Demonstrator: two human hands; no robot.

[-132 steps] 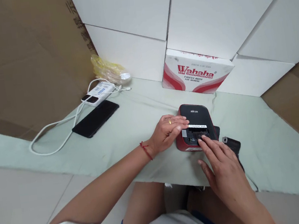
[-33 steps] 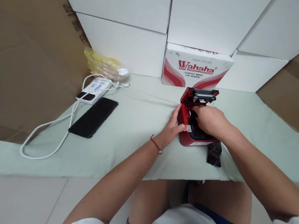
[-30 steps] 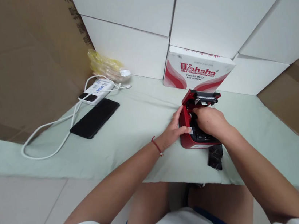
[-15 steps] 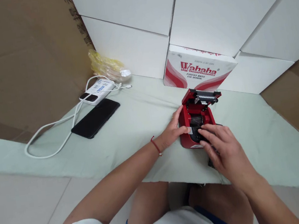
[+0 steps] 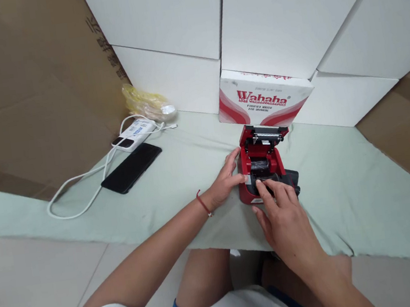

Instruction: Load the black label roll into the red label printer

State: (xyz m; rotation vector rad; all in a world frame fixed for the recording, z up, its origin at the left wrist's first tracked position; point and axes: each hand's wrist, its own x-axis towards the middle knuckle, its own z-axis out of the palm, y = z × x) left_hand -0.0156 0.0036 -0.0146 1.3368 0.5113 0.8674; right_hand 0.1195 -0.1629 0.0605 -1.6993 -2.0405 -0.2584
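A small red machine that looks like a label printer (image 5: 248, 197) stands on the cloth-covered table with its lid (image 5: 265, 133) tilted up. Inside it, a dark, shiny roll (image 5: 259, 165) lies across the red bay. My left hand (image 5: 225, 184) grips the machine's left side, thumb over the front left rim and fingers along the outer wall. Over the front of the bay is my right hand (image 5: 288, 215); its fingers are stretched out and apart, with the fingertips at the black inner part. What lies under those fingertips is partly hidden.
Right beside the machine sits a black object (image 5: 293, 178). Behind it leans a Wahaha carton (image 5: 263, 98) against white boxes (image 5: 285, 17). To the left are a black phone (image 5: 131, 168), a white power bank (image 5: 136, 135) with a cable, and a yellowish plastic bag (image 5: 149, 103).
My right hand has shifted left, its fingers reaching further across the front of the bay. The black object beside the machine shows more fully. My left hand keeps its grip; the view has moved slightly.
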